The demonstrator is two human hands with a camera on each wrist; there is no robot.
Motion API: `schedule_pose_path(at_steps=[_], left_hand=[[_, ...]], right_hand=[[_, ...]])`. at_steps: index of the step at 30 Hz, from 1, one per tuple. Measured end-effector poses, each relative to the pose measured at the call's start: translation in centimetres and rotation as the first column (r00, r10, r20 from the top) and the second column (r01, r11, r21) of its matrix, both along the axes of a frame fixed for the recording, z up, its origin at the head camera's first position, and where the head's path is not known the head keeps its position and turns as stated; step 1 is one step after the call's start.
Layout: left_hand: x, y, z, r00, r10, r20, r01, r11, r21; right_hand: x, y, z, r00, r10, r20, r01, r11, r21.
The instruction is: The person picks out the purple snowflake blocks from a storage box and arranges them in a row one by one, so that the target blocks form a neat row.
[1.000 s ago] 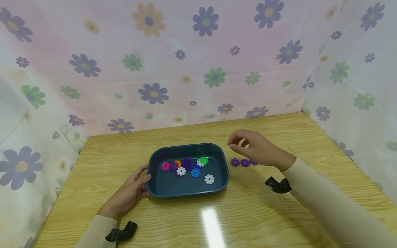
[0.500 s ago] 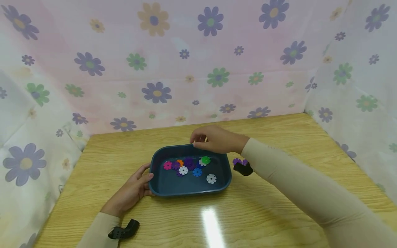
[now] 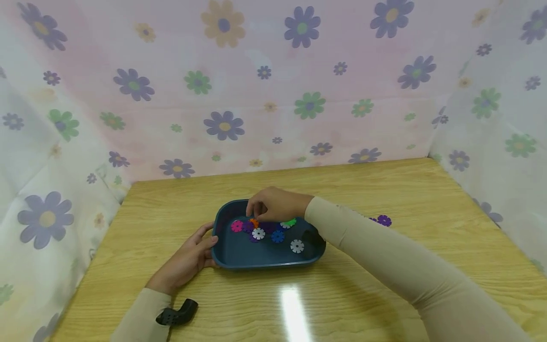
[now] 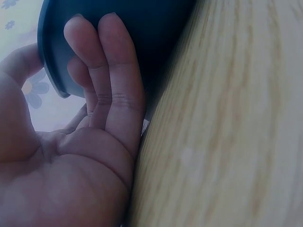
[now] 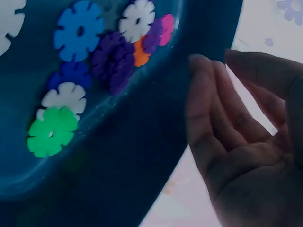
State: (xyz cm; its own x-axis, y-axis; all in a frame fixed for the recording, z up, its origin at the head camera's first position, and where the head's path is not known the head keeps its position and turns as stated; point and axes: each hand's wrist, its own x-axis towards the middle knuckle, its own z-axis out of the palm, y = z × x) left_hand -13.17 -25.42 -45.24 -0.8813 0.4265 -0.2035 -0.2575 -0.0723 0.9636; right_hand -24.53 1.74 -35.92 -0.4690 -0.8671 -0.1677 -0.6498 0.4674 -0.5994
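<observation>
A dark blue plastic tray (image 3: 239, 254) holds several small notched, flower-shaped discs. My left hand (image 3: 187, 260) grips the tray's left end, thumb over the rim and fingers against the outer wall. Above the back of the tray hovers my right hand (image 3: 278, 204), its fingers loosely bent with nothing between them. Near it lie an orange disc (image 3: 254, 223), a pink disc (image 3: 237, 226) and a white disc (image 3: 258, 233). A blue disc (image 3: 278, 236) and another white disc (image 3: 297, 246) sit further right. The right wrist view shows a green disc (image 5: 52, 132) and stacked purple discs (image 5: 112, 61).
Purple discs (image 3: 384, 220) lie on the wooden table (image 3: 222, 308) right of the tray, partly hidden by the right sleeve (image 3: 384, 263). A flower-printed cloth (image 3: 273, 114) stands behind the table and along both sides.
My right hand has moved left, from beside the purple discs on the table to over the tray. The left hand keeps its grip on the tray. The head view has shifted slightly.
</observation>
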Motion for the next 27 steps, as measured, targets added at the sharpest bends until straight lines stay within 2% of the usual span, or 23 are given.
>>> schedule_pose_path(at_steps=[5,14,22,27], left_hand=[[-0.1,0.1,-0.1,1.0,-0.002,-0.006,0.002,1.0,-0.002],[-0.1,-0.1,-0.3,1.0,0.006,-0.008,-0.006,1.0,0.001],[-0.1,-0.1,-0.2,1.0,0.011,-0.01,-0.011,1.0,-0.011],[-0.1,0.0,-0.2,1.0,0.008,-0.008,-0.008,1.0,-0.01]], right_hand=[[-0.4,0.4,-0.9,0.999,-0.017,0.038,0.014,0.997,0.079],[-0.4,0.3,-1.9,1.0,-0.016,-0.02,0.02,0.986,0.168],[-0.1,0.3,-2.2,0.999,0.001,-0.038,0.006,0.982,0.189],[0.1,0.2,-2.4,1.0,0.001,-0.021,0.003,0.984,0.176]])
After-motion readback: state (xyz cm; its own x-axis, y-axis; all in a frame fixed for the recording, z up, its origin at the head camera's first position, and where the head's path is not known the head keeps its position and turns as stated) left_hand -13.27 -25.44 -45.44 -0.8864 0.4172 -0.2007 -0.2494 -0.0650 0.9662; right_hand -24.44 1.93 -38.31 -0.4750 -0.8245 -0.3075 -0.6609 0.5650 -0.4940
